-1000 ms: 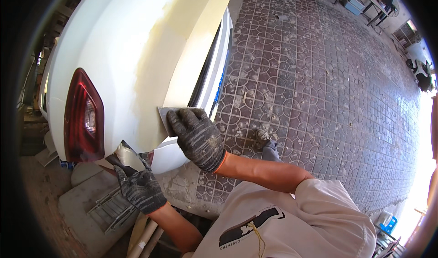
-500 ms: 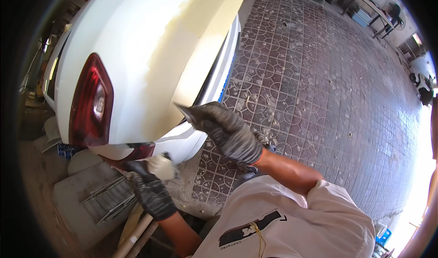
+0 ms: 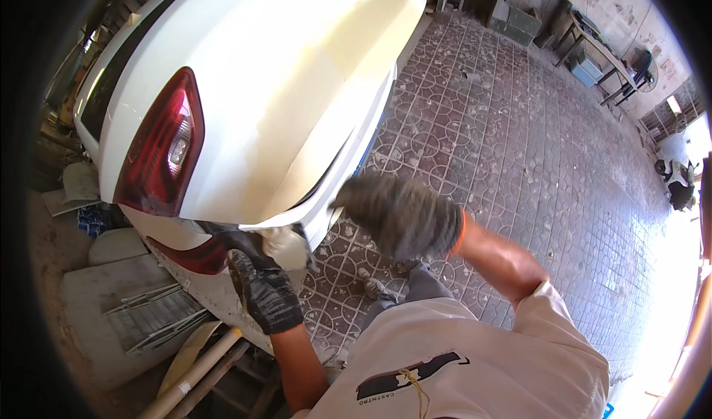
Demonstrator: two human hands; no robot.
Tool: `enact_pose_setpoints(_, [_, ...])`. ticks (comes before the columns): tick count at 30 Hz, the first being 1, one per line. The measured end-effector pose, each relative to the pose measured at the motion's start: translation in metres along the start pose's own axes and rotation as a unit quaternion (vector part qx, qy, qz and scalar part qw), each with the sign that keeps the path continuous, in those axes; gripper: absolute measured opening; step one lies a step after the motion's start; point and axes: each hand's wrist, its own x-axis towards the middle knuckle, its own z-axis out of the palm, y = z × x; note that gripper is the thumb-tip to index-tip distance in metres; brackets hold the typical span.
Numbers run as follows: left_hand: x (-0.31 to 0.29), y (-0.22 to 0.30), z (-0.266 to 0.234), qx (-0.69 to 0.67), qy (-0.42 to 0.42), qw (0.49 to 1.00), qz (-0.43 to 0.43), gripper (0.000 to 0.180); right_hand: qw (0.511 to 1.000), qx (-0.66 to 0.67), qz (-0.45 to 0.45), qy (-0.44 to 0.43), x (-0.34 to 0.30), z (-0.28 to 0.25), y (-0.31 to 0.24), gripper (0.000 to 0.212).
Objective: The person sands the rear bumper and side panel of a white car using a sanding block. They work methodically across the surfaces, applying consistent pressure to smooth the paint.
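Observation:
The rear of a white car [image 3: 230, 115] stands in front of me, with a broad tan, smoothed patch of filler [image 3: 297, 152] along its lower rear edge. My left hand [image 3: 259, 285], in a dark striped glove, is closed on a putty board [image 3: 310, 252] below the bumper corner. A lump of cream putty [image 3: 285, 247] sits on that board. My right hand [image 3: 404, 215], gloved too and smeared by motion, is closed on a putty knife [image 3: 338, 214]. Only a pale sliver of it shows, to the right of the bumper.
A red tail light [image 3: 163, 148] is on the car's left side. Below left lie grey panels [image 3: 96, 315], a wire rack [image 3: 159, 319] and a long tube [image 3: 193, 374]. Patterned tiles [image 3: 489, 144] cover the floor. At the far right stand a table [image 3: 604, 44] and a blue bin [image 3: 586, 69].
My right hand has drawn back rightward from the car's edge. The left hand with the putty board has shifted slightly right. The view has tilted, showing more of the far room.

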Motion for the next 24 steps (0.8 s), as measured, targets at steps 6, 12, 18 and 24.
enact_pose_setpoints(6, [0.029, -0.032, 0.016, 0.952, 0.148, 0.067, 0.258, 0.041, 0.881, -0.439, 0.075, 0.159, 0.072, -0.063, 0.123, 0.035])
enact_pose_setpoints(12, [0.037, -0.033, 0.014, 0.951, 0.273, -0.111, 0.092, 0.048, 0.875, -0.440, 0.054, 0.195, 0.084, -0.050, 0.101, 0.036])
enact_pose_setpoints(18, [0.037, -0.037, 0.001, 0.909, 0.158, 0.260, 0.284, 0.048, 0.886, -0.425, 0.030, 0.183, 0.067, -0.003, 0.083, 0.019])
enact_pose_setpoints(24, [0.044, -0.051, 0.013, 0.951, 0.258, 0.005, 0.170, 0.048, 0.898, -0.418, -0.041, 0.128, 0.057, 0.070, 0.029, 0.038])
